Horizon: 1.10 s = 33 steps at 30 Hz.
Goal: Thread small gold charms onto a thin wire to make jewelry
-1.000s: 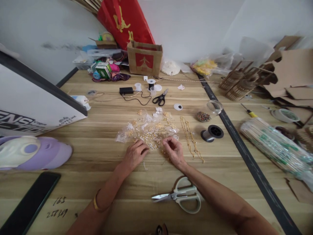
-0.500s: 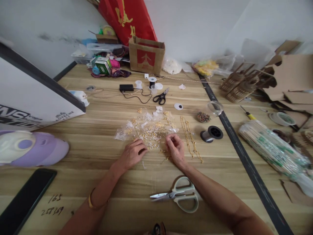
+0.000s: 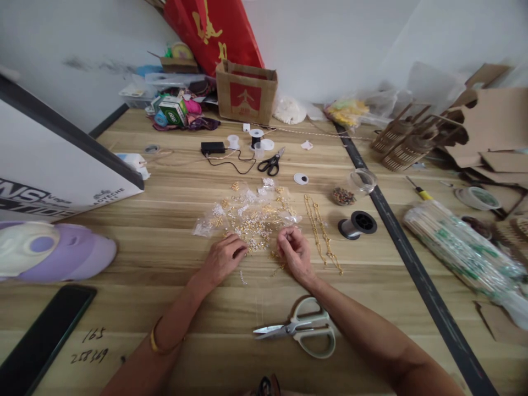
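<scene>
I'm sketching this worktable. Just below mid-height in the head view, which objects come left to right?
Lilac-and-white object, loose gold and silver pieces, gold metallic chain, grey cylindrical spool, black tabletop strip, plastic-wrapped pale sticks.

We are resting our left hand (image 3: 223, 256) at the near left edge of a pile of small gold and silver pieces (image 3: 253, 224), and curling our right hand (image 3: 295, 251) at its right edge; we are not making out whether our fingertips are holding anything. A gold chain (image 3: 322, 232) is lying between our right hand and a spool (image 3: 355, 225), pale-handled scissors (image 3: 294, 327) are lying nearer us, and black scissors (image 3: 274, 160) beyond the pile.
</scene>
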Motion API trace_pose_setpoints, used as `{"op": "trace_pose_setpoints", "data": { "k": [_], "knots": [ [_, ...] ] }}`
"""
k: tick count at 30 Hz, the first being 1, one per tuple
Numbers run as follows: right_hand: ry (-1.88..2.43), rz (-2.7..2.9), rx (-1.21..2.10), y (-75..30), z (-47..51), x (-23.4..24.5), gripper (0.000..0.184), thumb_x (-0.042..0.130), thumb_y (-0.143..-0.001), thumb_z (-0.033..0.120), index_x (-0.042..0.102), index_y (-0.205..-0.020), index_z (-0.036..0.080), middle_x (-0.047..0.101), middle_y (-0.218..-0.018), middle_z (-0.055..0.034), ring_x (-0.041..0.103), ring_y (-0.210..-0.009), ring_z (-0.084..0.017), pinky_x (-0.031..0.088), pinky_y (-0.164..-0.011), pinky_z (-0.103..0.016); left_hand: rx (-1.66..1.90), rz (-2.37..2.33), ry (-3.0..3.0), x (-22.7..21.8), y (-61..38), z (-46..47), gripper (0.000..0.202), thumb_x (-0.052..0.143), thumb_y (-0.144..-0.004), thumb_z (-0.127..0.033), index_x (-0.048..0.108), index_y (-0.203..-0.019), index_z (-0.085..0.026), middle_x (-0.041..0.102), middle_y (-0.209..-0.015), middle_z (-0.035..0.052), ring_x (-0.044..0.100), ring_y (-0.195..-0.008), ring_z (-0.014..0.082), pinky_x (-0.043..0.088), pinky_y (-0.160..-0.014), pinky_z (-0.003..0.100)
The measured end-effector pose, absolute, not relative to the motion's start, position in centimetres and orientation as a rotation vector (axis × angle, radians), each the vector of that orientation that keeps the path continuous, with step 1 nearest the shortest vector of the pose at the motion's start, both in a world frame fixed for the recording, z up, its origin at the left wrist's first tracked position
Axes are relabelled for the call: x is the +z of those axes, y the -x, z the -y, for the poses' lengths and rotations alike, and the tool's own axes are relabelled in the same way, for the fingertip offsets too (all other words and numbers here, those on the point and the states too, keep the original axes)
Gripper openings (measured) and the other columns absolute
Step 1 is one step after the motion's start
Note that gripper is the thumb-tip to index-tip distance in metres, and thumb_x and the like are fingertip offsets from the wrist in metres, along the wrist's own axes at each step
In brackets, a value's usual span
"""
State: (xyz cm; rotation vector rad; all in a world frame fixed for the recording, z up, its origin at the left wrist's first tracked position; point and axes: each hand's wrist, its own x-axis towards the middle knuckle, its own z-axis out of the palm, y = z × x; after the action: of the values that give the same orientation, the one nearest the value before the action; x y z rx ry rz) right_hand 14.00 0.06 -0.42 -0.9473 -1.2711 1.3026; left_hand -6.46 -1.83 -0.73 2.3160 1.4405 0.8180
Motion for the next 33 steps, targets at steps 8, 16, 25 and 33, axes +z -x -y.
{"op": "trace_pose_setpoints", "data": {
  "k": [8, 16, 25, 33],
  "knots": [
    [0.925, 1.270, 1.371, -14.0, 0.5, -0.6, 0.025, 0.054, -0.086, 0.043, 0.048, -0.078, 0.019, 0.047, -0.052, 0.0066, 0.040, -0.040, -0.006, 0.033, -0.038, -0.018, 0.914, -1.384, -2.356, -0.6, 5.7, 2.1, 0.012, 0.053, -0.086, -0.016, 0.063, -0.078, -0.017, 0.064, -0.076, 0.0032, 0.057, -0.075, 0.0151, 0.048, -0.077, 0.031],
    [0.922, 1.263, 1.413, -14.2, 0.9, -0.3, 0.021, 0.052, -0.089, 0.039, 0.045, -0.082, 0.021, 0.043, -0.044, 0.0102, 0.032, -0.032, -0.005, 0.023, -0.032, -0.016, 0.940, -1.405, -2.364, -0.8, 5.9, 2.0, 0.010, 0.055, -0.085, -0.014, 0.063, -0.078, -0.015, 0.063, -0.076, 0.0043, 0.055, -0.076, 0.0160, 0.047, -0.073, 0.029],
    [0.974, 1.300, 1.374, -14.0, 0.8, -0.2, 0.024, 0.051, -0.088, 0.043, 0.045, -0.080, 0.021, 0.042, -0.043, 0.0101, 0.032, -0.032, -0.005, 0.023, -0.033, -0.016, 0.939, -1.461, -2.346, -1.3, 6.3, 1.9, 0.010, 0.055, -0.085, -0.015, 0.064, -0.081, -0.017, 0.064, -0.080, 0.0035, 0.057, -0.078, 0.0157, 0.047, -0.079, 0.031],
    [0.964, 1.462, 1.179, -14.1, 0.6, -0.5, 0.022, 0.053, -0.086, 0.039, 0.051, -0.076, 0.019, 0.046, -0.061, 0.0018, 0.042, -0.053, -0.010, 0.035, -0.048, -0.023, 0.927, -1.498, -2.373, -1.4, 6.7, 1.6, 0.010, 0.055, -0.085, -0.018, 0.065, -0.081, -0.018, 0.064, -0.080, 0.0029, 0.056, -0.080, 0.0164, 0.046, -0.081, 0.035]
  ]
}}
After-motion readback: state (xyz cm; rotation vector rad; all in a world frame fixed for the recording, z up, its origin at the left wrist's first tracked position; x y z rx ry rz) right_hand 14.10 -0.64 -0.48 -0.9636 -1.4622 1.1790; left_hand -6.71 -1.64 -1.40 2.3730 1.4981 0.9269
